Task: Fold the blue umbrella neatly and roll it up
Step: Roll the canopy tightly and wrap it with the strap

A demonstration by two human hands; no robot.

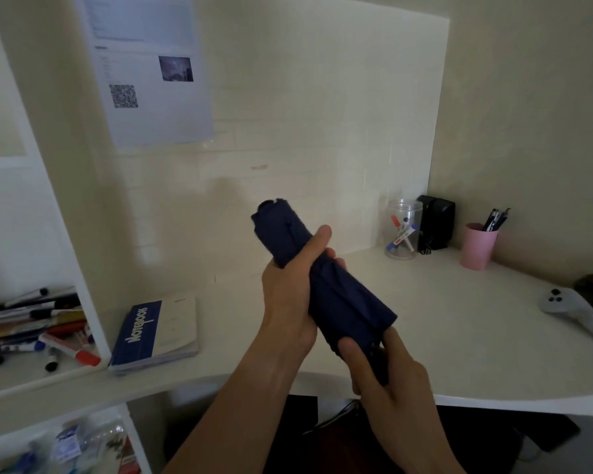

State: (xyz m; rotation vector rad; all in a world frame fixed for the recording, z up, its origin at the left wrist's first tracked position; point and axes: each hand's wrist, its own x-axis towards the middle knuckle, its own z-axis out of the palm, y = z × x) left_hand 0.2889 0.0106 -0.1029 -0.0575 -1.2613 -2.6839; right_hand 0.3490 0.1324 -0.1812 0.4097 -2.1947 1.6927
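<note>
The dark blue umbrella is collapsed into a thick roll, held in the air above the white desk and tilted with its tip up and to the left. My left hand wraps around the middle of the roll, thumb on top of the fabric. My right hand grips the lower end at the handle, thumb pressed on the fabric edge. The handle itself is mostly hidden in that hand.
A blue notebook lies on the desk's left. At the back right stand a clear jar of markers, a black speaker and a pink pen cup. A white controller lies far right. Shelves with markers are left.
</note>
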